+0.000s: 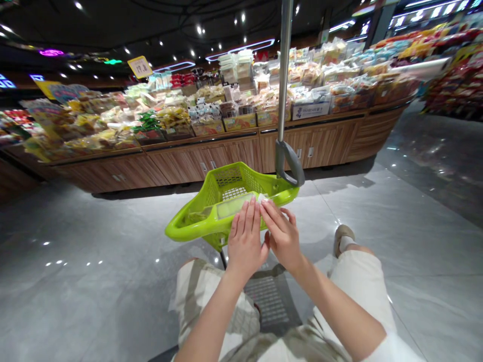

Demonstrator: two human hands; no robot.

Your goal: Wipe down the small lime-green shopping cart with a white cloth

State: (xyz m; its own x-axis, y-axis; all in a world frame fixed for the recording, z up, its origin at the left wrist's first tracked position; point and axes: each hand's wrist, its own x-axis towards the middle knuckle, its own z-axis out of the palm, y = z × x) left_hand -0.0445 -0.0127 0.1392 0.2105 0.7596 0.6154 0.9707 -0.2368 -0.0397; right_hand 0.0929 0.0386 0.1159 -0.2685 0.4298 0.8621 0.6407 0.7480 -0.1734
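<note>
A lime-green shopping cart basket (211, 197) stands right in front of me, with a clear panel (230, 207) set in its near rim. My left hand (247, 236) lies on this rim, fingers stretched out and side by side, the tips over the panel's right end. Close beside it, my right hand (281, 229) reaches the same spot with bent fingers, its fingertips pressing on a small crumpled white piece (261, 197), perhaps a tissue. The two hands nearly touch at the thumbs. What lies beneath the palms is hidden.
A grey loop handle (290, 163) and a tall metal pole (285, 75) rise at the cart's right. Beyond runs a wooden display counter (226, 153) heaped with packaged foods, with a price sign (140, 67) above. Glossy grey tiles (113, 236) cover the floor.
</note>
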